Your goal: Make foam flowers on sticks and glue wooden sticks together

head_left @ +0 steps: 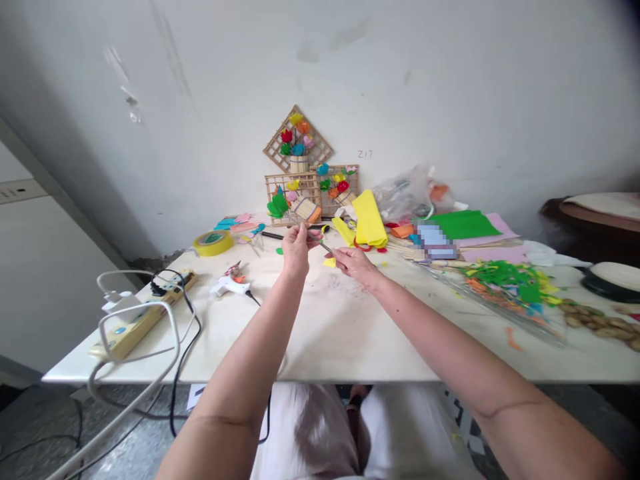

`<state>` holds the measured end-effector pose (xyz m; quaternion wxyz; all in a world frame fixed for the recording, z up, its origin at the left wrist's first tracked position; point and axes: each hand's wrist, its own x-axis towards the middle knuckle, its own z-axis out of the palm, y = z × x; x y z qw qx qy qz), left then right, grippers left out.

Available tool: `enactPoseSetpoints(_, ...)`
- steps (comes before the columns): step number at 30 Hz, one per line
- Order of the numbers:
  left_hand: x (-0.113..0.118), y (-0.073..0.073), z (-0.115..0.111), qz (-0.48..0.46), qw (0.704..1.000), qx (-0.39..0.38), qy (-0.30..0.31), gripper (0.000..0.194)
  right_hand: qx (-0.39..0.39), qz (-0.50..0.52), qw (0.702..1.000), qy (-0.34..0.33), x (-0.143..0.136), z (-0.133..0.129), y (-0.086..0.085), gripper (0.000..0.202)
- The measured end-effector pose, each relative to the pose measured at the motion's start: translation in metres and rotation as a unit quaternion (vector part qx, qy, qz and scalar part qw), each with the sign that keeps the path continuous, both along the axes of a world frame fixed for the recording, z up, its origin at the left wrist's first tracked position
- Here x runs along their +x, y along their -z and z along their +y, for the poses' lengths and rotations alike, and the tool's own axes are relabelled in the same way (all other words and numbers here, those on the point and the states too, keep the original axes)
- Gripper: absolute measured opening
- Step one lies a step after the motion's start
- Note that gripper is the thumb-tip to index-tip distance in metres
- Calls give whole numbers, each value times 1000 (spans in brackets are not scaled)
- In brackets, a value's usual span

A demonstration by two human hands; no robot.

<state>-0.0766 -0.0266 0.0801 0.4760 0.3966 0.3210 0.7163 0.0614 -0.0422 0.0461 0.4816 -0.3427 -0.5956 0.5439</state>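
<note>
Above the middle of the white table, a thin stem stretches between my two hands. My left hand pinches its upper end, where something small and pinkish shows at the fingertips. The lower end is between the closed fingers of my right hand. Just below the stem lies a small yellow scrap. A dark-handled tool is partly hidden behind my left hand. Beyond the hands, yellow sheets lie folded on the table.
Lattice frames with colourful flowers lean at the wall. Yellow tape, a white glue gun and a power strip with cables are at left. At right are green sheets, coloured scraps and a plastic bag.
</note>
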Motion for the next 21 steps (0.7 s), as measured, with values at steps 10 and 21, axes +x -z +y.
enactPoseSetpoints(10,48,19,12,-10,998,-11,53,25,-59,30,997,41,57,18,9,34)
enactPoseSetpoints(21,92,42,-6,269,950,142,-74,10,151,-133,951,236,92,43,14,26)
